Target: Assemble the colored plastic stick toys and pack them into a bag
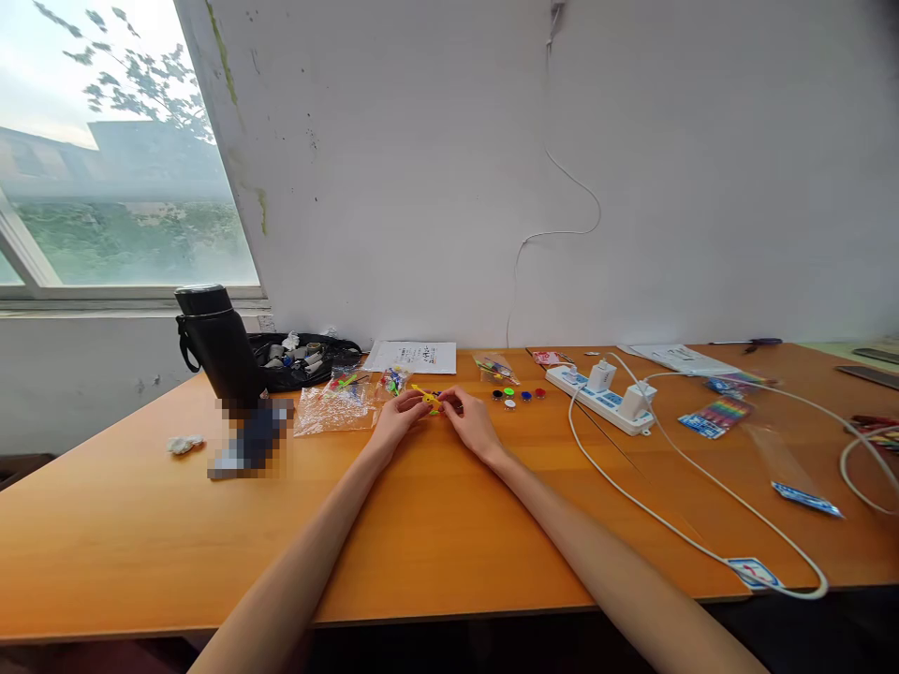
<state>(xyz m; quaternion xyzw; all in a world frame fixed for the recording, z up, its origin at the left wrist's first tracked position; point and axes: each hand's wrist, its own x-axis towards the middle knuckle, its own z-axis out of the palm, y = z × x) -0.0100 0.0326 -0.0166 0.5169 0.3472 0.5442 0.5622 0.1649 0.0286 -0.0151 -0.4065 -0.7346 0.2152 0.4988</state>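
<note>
Both my hands meet over the middle of the table around a small yellow plastic piece. My left hand grips it from the left with bent fingers. From the other side, the fingers of my right hand close on or against the same piece; its exact shape is partly hidden. Just right of my hands lie several small round coloured pieces, among them a green one, a white one and a red one. A clear plastic bag with colourful parts lies to the left.
A black bottle stands at the left, near a black bag of crumpled items. To the right, a white power strip holds chargers, and white cables loop across the table. A printed sheet lies at the back.
</note>
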